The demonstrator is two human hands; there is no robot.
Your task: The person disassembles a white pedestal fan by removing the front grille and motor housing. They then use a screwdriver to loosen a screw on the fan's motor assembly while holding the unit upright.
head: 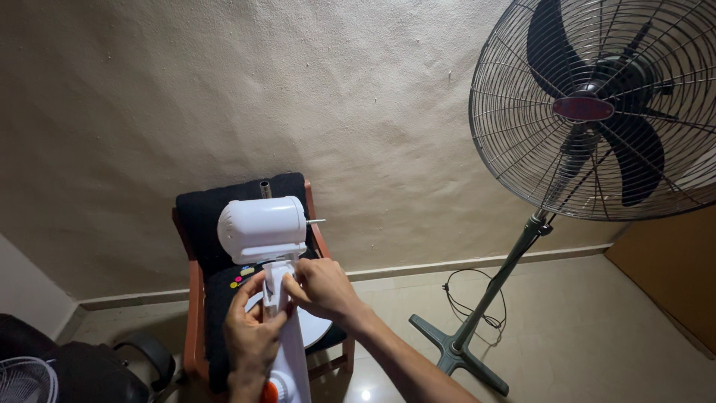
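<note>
Left hand point(250, 336): nearest the lens, wrapped around the white fan neck point(280, 298), apparently to steady it.
Right hand point(322, 287): fingers pinched together against the same neck, just below the motor housing.
Pedestal fan point(597, 112): large, dark blades behind a wire grille, standing at right on a cross base.
Chair point(195, 298): wooden, with a black cushion, against the wall, seemingly serving as a rest.
Motor housing point(261, 227): white, rounded, bare shaft pointing right, no blades fitted, held upright over the chair.
</note>
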